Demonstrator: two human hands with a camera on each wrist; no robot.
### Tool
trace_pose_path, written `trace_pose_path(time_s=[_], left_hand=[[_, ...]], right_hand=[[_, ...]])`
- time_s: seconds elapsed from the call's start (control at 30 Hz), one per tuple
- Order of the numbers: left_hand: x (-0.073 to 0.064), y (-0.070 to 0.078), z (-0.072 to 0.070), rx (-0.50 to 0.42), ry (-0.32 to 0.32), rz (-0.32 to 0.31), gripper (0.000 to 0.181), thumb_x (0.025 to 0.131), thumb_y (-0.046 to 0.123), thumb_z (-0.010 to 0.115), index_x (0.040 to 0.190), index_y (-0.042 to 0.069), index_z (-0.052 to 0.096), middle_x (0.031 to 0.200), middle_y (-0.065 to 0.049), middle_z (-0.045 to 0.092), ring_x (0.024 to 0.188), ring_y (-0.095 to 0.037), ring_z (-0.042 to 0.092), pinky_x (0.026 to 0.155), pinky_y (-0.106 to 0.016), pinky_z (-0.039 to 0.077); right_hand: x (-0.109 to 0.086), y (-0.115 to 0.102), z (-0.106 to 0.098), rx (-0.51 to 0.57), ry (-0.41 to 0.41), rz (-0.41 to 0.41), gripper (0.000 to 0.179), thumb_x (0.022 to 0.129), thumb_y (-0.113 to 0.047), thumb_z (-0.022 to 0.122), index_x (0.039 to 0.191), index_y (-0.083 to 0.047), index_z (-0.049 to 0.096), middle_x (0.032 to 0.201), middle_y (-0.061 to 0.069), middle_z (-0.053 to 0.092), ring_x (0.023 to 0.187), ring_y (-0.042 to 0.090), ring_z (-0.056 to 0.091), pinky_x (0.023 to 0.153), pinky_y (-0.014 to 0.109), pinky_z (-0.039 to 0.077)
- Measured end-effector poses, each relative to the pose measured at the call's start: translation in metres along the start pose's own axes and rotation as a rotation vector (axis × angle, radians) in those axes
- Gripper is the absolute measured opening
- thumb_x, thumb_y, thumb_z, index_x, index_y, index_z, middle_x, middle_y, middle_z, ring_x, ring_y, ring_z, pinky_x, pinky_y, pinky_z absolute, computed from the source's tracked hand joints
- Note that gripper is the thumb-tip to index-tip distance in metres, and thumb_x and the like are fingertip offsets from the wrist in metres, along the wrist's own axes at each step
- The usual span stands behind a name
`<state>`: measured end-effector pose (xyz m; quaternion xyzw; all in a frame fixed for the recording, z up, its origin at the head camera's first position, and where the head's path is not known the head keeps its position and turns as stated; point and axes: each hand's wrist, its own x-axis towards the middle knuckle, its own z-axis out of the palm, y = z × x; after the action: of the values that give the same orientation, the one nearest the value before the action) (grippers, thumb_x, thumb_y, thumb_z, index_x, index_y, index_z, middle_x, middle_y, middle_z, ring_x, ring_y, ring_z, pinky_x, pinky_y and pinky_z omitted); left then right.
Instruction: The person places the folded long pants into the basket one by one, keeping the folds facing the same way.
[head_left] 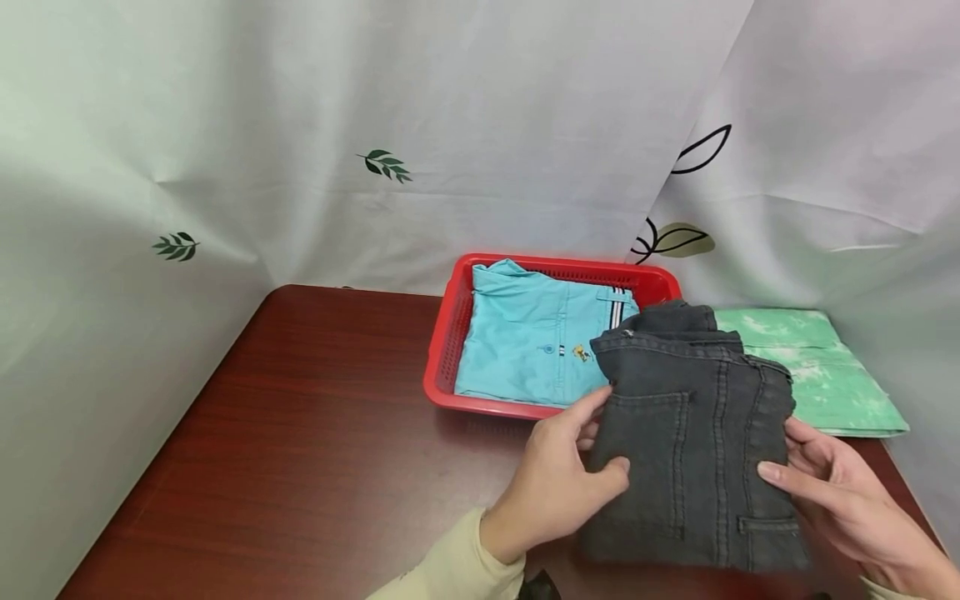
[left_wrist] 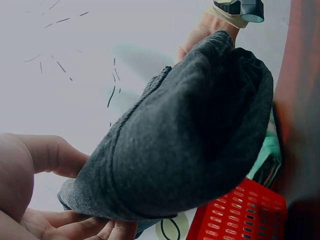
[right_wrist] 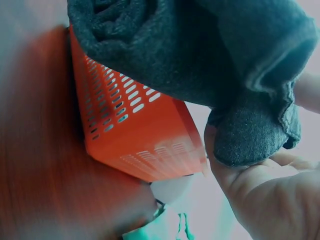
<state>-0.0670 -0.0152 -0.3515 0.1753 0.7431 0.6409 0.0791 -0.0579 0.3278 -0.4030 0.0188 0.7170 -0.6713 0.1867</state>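
Note:
Folded dark grey jeans (head_left: 690, 450) are held up off the table between both hands, in front of the basket's right part. My left hand (head_left: 558, 479) grips their left edge, thumb on the front and fingers behind. At the right edge my right hand (head_left: 843, 492) pinches them the same way. In the left wrist view the jeans (left_wrist: 165, 145) show a thick folded edge between thumb and fingers. The right wrist view has the right hand (right_wrist: 272, 195) around a fold of the denim (right_wrist: 250, 130).
A red plastic basket (head_left: 438, 358) stands on the brown wooden table (head_left: 300, 433), holding folded light blue trousers (head_left: 517, 333). Right of it lies a folded green and white cloth (head_left: 847, 375), partly behind the jeans. White curtains with leaf prints (head_left: 300, 125) surround the table.

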Motion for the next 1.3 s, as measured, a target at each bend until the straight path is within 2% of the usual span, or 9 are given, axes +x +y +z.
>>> trace_pose_path(time_s=[0.27, 0.37, 0.43, 0.5, 0.53, 0.6, 0.93, 1.17, 1.3], left_hand=[[0.002, -0.001, -0.006, -0.073, 0.018, 0.032, 0.068, 0.086, 0.008, 0.068, 0.15, 0.015, 0.047, 0.13, 0.005, 0.065, 0.112, -0.003, 0.063, 0.096, -0.026, 0.05], [0.004, -0.001, -0.01, -0.095, 0.018, 0.043, 0.07, 0.085, 0.007, 0.067, 0.151, 0.015, 0.045, 0.132, 0.004, 0.064, 0.115, -0.005, 0.063, 0.097, -0.027, 0.049], [0.005, -0.001, -0.013, -0.101, 0.014, 0.053, 0.072, 0.085, 0.007, 0.067, 0.152, 0.016, 0.044, 0.134, 0.004, 0.062, 0.117, -0.006, 0.061, 0.099, -0.028, 0.048], [0.006, 0.0, -0.016, -0.109, 0.009, 0.057, 0.073, 0.085, 0.006, 0.066, 0.153, 0.017, 0.042, 0.136, 0.004, 0.061, 0.119, -0.006, 0.06, 0.1, -0.029, 0.048], [0.006, 0.0, -0.017, -0.113, 0.008, 0.061, 0.074, 0.084, 0.006, 0.065, 0.153, 0.018, 0.042, 0.136, 0.005, 0.061, 0.12, -0.007, 0.06, 0.101, -0.029, 0.047], [0.007, 0.0, -0.019, -0.112, 0.009, 0.063, 0.074, 0.084, 0.005, 0.064, 0.153, 0.02, 0.042, 0.137, 0.007, 0.06, 0.121, -0.007, 0.06, 0.102, -0.03, 0.047], [0.008, 0.001, -0.028, -0.126, 0.056, 0.072, 0.073, 0.085, 0.005, 0.063, 0.152, 0.025, 0.044, 0.145, 0.01, 0.052, 0.127, -0.008, 0.055, 0.107, -0.032, 0.043], [0.012, 0.0, -0.032, -0.149, 0.077, 0.081, 0.07, 0.086, 0.001, 0.062, 0.151, 0.018, 0.044, 0.148, 0.006, 0.05, 0.133, -0.008, 0.05, 0.108, -0.031, 0.041], [0.014, -0.001, -0.036, -0.156, 0.096, 0.081, 0.067, 0.086, 0.001, 0.062, 0.15, 0.013, 0.045, 0.147, 0.005, 0.051, 0.133, -0.009, 0.05, 0.108, -0.032, 0.041]], right_hand=[[0.005, -0.004, 0.009, 0.052, 0.011, -0.028, 0.084, 0.107, -0.004, 0.041, 0.149, -0.003, -0.032, 0.152, 0.015, -0.039, 0.143, 0.027, -0.03, 0.097, 0.007, 0.035], [0.01, -0.003, 0.014, 0.15, -0.064, -0.169, 0.078, 0.104, 0.007, 0.038, 0.157, -0.007, -0.018, 0.168, 0.011, 0.002, 0.153, 0.016, 0.008, 0.1, 0.016, 0.043], [0.014, -0.005, 0.017, 0.227, -0.135, -0.26, 0.075, 0.101, 0.013, 0.035, 0.162, -0.016, 0.002, 0.162, 0.004, 0.031, 0.145, 0.011, 0.033, 0.099, 0.022, 0.048], [0.017, -0.008, 0.021, 0.316, -0.224, -0.339, 0.072, 0.099, 0.019, 0.031, 0.16, -0.018, 0.023, 0.15, -0.004, 0.049, 0.133, 0.009, 0.05, 0.1, 0.032, 0.049], [0.018, -0.01, 0.023, 0.341, -0.245, -0.353, 0.071, 0.099, 0.02, 0.03, 0.156, -0.02, 0.033, 0.151, -0.002, 0.049, 0.134, 0.01, 0.05, 0.101, 0.032, 0.049], [0.019, -0.014, 0.027, 0.357, -0.267, -0.369, 0.07, 0.098, 0.02, 0.029, 0.155, -0.021, 0.037, 0.152, -0.001, 0.048, 0.135, 0.011, 0.049, 0.101, 0.031, 0.048], [0.027, -0.03, 0.047, 0.461, -0.326, -0.425, 0.068, 0.097, 0.024, 0.024, 0.157, -0.006, 0.03, 0.152, 0.009, 0.047, 0.136, 0.019, 0.049, 0.101, 0.038, 0.047], [0.029, -0.033, 0.054, 0.433, -0.231, -0.424, 0.066, 0.098, 0.021, 0.029, 0.155, -0.011, 0.037, 0.15, 0.006, 0.051, 0.134, 0.016, 0.051, 0.099, 0.035, 0.05], [0.032, -0.035, 0.058, 0.422, -0.233, -0.441, 0.065, 0.098, 0.021, 0.029, 0.155, -0.01, 0.038, 0.149, 0.007, 0.052, 0.133, 0.017, 0.052, 0.098, 0.034, 0.051]])
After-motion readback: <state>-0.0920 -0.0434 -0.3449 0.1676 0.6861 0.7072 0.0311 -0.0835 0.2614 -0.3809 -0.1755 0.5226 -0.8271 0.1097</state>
